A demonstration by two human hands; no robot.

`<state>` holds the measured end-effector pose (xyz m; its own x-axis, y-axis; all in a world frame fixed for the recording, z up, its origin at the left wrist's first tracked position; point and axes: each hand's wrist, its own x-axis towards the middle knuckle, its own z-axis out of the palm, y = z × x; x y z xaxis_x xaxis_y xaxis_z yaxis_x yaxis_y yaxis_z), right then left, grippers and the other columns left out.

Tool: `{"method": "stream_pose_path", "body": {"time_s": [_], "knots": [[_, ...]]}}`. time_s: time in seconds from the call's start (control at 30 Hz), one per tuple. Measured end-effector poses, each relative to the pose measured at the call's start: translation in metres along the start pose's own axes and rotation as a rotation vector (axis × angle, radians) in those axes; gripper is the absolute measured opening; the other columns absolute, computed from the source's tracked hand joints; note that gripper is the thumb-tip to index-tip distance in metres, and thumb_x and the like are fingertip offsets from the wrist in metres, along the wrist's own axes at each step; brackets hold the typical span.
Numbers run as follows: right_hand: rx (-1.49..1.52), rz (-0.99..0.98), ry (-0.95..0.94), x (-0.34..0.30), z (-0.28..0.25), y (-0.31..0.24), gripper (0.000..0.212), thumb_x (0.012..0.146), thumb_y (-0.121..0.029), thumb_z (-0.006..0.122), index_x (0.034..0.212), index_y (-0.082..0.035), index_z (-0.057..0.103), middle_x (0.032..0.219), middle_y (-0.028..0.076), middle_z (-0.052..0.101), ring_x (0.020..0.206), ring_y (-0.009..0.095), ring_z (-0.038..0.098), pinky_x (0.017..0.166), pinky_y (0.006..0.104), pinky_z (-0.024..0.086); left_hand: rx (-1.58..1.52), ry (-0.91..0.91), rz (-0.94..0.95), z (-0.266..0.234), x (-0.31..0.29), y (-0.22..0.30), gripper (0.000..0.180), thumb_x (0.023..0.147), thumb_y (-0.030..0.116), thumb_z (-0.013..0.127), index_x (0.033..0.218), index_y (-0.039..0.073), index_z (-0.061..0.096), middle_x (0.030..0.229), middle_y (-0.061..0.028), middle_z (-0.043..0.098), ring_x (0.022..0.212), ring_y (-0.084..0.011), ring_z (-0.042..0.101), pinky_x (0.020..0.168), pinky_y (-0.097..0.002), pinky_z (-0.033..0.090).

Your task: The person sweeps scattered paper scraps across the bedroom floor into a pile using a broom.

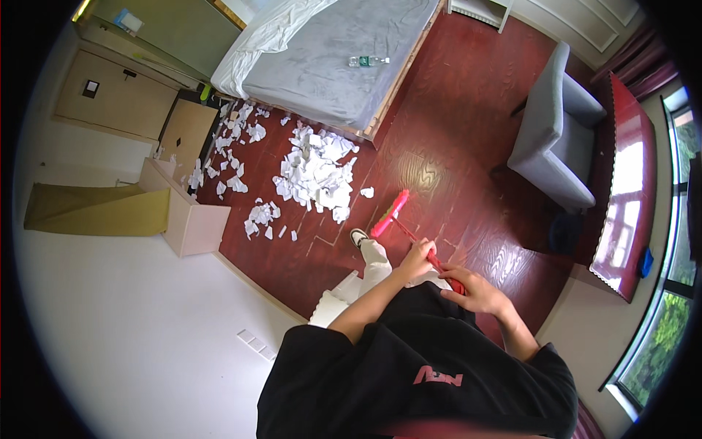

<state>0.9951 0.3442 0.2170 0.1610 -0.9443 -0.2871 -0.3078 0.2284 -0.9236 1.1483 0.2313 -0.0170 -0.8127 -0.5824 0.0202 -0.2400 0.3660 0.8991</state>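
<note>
A broom with a pink-red head (390, 214) and a thin red handle slants down in front of me, its head at the wooden floor. My left hand (418, 260) is closed around the handle. Nearer my body, my right hand (477, 290) grips the handle's upper end, fingers bent over it. Ahead and to the left of the broom head lies a big heap of crumpled white paper (316, 172). One loose paper scrap (367, 192) sits between the heap and the broom.
More paper scraps (234, 157) are scattered toward the cabinet on the left. A bed (322, 80) with a plastic bottle (368, 61) stands ahead. On the right are a grey armchair (548, 139) and a glossy red desk (625, 197). A white wall (168, 314) runs along my left.
</note>
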Motion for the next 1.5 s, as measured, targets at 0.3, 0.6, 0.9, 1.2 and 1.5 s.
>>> {"method": "stream_pose_path", "body": {"time_s": [0.3, 0.6, 0.9, 1.2, 1.5], "knots": [[-0.247, 0.247, 0.252, -0.078, 0.01, 0.054, 0.032, 0.081, 0.0, 0.052, 0.112, 0.003, 0.06, 0.124, 0.022, 0.056, 0.106, 0.042, 0.058, 0.091, 0.0452, 0.048, -0.012, -0.446, 0.044, 0.074, 0.013, -0.006, 0.019, 0.07, 0.009, 0.072, 0.08, 0.006, 0.056, 0.085, -0.0119, 0.056, 0.086, -0.0323, 0.058, 0.078, -0.042, 0.046], [-0.333, 0.276, 0.108, -0.103, 0.026, 0.09, 0.039, 0.078, 0.001, 0.053, 0.116, -0.004, 0.06, 0.112, 0.022, 0.058, 0.1, 0.042, 0.059, 0.088, 0.046, 0.049, 0.033, -0.545, 0.073, 0.128, -0.025, -0.035, 0.025, 0.073, 0.012, 0.07, 0.093, 0.004, 0.058, 0.103, -0.0174, 0.057, 0.1, -0.0385, 0.055, 0.088, -0.0473, 0.045], [-0.458, 0.0, -0.087, 0.114, 0.049, 0.128, 0.038, 0.079, -0.003, 0.052, 0.117, -0.004, 0.054, 0.104, 0.025, 0.059, 0.093, 0.045, 0.059, 0.078, 0.0519, 0.05, 0.072, 0.655, -0.136, 0.01, -0.001, -0.128, 0.027, 0.071, -0.003, 0.061, 0.097, 0.005, 0.058, 0.098, -0.0201, 0.058, 0.099, -0.0392, 0.055, 0.085, -0.0444, 0.044], [-0.376, 0.169, -0.257, 0.23, 0.151, 0.136, 0.042, 0.08, -0.005, 0.051, 0.122, -0.008, 0.048, 0.096, 0.026, 0.063, 0.093, 0.045, 0.062, 0.077, 0.0539, 0.049, -0.029, 0.736, -0.691, -0.095, -0.038, -0.146, 0.036, 0.08, 0.025, 0.068, 0.107, 0.004, 0.057, 0.086, -0.0145, 0.061, 0.079, -0.0274, 0.062, 0.071, -0.0392, 0.05], [-0.272, 0.284, -0.331, 0.2, 0.119, 0.023, 0.043, 0.085, -0.006, 0.052, 0.128, -0.009, 0.049, 0.106, 0.019, 0.064, 0.102, 0.031, 0.064, 0.087, 0.0387, 0.048, -0.721, -0.118, -0.923, -0.155, -0.032, -0.117, 0.04, 0.079, 0.035, 0.068, 0.102, 0.003, 0.061, 0.08, -0.0081, 0.065, 0.062, -0.0178, 0.063, 0.053, -0.0371, 0.05]]}}
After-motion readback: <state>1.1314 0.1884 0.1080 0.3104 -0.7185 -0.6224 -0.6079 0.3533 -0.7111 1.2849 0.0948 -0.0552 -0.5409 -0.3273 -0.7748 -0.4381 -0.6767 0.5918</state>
